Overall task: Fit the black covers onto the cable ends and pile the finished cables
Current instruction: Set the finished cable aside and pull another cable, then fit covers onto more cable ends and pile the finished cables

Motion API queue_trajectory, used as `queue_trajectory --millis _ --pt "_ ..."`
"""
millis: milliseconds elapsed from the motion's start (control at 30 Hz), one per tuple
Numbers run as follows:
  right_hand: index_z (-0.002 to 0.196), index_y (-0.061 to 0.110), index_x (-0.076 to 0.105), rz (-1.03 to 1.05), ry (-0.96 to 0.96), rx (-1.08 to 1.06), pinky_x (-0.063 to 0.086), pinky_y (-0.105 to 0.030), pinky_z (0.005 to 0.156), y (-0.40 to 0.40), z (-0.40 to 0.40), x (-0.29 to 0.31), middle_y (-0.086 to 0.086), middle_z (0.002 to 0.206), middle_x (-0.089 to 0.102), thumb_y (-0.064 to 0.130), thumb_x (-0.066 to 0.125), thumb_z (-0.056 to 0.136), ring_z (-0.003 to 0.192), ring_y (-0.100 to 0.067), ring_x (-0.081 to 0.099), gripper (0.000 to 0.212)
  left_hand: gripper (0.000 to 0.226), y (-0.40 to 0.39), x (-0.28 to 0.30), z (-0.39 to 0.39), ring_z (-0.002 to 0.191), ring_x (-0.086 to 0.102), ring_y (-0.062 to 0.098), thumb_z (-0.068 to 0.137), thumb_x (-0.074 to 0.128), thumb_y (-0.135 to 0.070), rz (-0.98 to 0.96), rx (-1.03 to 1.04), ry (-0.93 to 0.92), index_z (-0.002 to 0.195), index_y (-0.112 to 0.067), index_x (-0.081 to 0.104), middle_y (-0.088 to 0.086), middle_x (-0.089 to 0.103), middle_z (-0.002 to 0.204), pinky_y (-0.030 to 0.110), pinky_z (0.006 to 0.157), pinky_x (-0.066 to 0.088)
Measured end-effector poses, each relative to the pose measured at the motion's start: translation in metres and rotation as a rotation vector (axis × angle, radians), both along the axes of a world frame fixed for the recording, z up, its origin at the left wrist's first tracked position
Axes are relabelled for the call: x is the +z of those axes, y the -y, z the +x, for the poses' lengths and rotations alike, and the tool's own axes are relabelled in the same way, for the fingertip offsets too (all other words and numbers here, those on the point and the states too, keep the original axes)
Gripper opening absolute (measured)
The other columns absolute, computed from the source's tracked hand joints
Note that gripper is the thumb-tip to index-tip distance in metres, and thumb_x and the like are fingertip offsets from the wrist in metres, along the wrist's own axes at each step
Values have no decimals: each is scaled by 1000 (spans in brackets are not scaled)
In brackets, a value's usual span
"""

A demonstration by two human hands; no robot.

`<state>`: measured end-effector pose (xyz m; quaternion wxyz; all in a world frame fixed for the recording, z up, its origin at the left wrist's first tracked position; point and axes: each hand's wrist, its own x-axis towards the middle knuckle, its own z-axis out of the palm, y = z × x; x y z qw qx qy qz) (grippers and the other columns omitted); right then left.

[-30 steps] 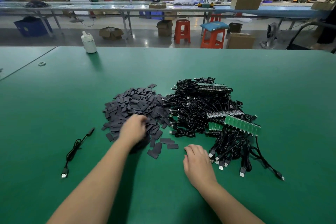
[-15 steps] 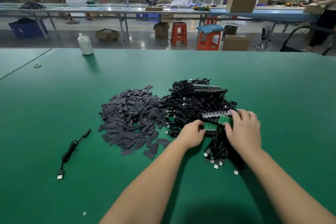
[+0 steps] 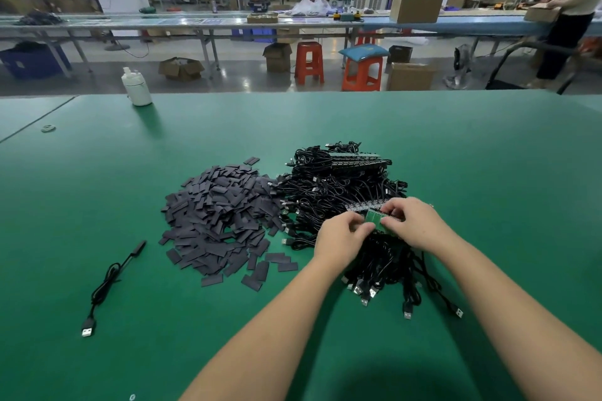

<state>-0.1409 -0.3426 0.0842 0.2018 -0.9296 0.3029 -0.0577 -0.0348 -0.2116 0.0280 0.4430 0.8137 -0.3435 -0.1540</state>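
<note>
Both hands work at the near edge of the cable heap [image 3: 342,192], centre of the green counter [image 3: 488,156]. Left hand [image 3: 340,236] and right hand [image 3: 412,221] pinch a small green circuit strip [image 3: 378,221] between curled fingertips, one at either end; the strip sits on top of the tangle at roughly 1 o'clock from the viewer. Loose black covers [image 3: 221,215] lie heaped at 11 o'clock, touching the cable heap's left flank. One single cable [image 3: 107,283] lies apart at 9 o'clock, USB plug nearest, the far end apparently dark-capped (probably a finished one, though too small to be sure). Judged handling: the cables are light, limp and prone to snagging each other, so one should be lifted by its rigid end, not the cord; the green board looks thin and stiff, best held by its edges; the covers are flat, light and easily scattered. Whether the strip is one board or several joined cannot be told, and fingers hide its ends. A white bottle [image 3: 136,88] stands at the far edge.
</note>
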Motion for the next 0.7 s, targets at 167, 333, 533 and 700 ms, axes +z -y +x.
queue_trajectory --millis 167,333,533,700 --pt "90 32 67 -69 -59 54 52 -33 74 -11 7 11 9 83 68 43 59 96 78 -14 62 15 23 0 3 -9 87 64 10 89 69 -30 -72 4 -1 111 -22 72 -7 73 97 27 83 50" --pt "81 33 67 -73 -83 90 51 -35 71 -17 10 12 5 81 68 38 56 99 79 -19 61 21 16 -4 9 -7 77 59 5 87 72 -29 -143 17 -78 101 -21 75 -7 72 89 13 69 42" --pt "86 25 74 -99 -65 65 42 -31 61 -24 15 10 4 75 68 37 57 98 74 -18 61 24 7 -4 12 -8 51 45 -1 85 75 -26 -115 91 -108 80 -22 72 -13 61 65 12 51 34" --pt "87 25 75 -123 -61 37 33 -29 56 -30 22 10 2 72 67 35 59 98 72 -19 58 22 9 -3 12 -11 52 45 1 86 75 -26 -99 178 -125 78 -24 71 -11 62 65 18 52 37"
